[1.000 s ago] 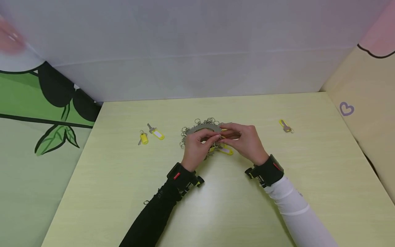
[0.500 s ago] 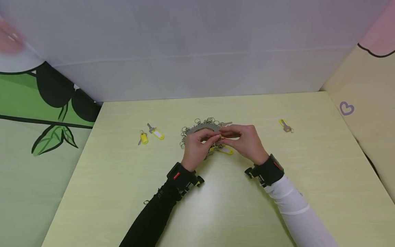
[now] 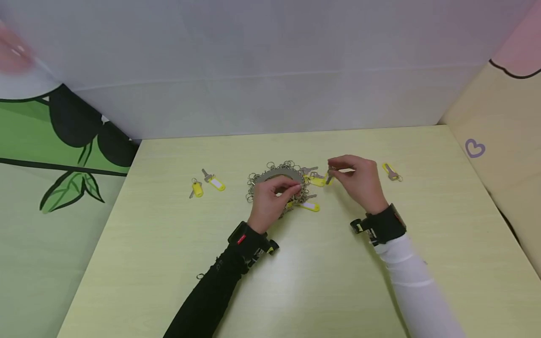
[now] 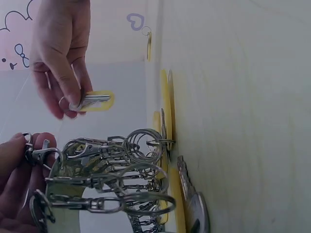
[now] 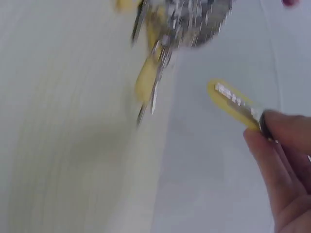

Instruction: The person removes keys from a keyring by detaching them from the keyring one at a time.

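My left hand [image 3: 270, 201] pinches a metal snap clasp [image 4: 38, 154] on the near side of a flat grey ring [image 3: 268, 175], which has many clasps and split rings round its edge. Right of the ring, my right hand [image 3: 359, 182] pinches a silver key [image 5: 238, 101] with a yellow tag [image 5: 219, 99], held up off the table and apart from the ring. Other keys with yellow tags [image 3: 311, 206] lie at the ring's right side. Part of the ring is hidden behind my left hand. The right wrist view is blurred.
Two keys with yellow tags lie left of the ring, one with a tag [image 3: 217, 183] and one with a smaller-looking tag [image 3: 197, 189]. Another tagged key [image 3: 392, 172] lies at the right. A wall [image 3: 270, 108] stands behind the table [image 3: 304, 291].
My right hand has left the ring's near side and moved right and slightly away, carrying a key with a yellow tag. My left hand has stayed at the ring.
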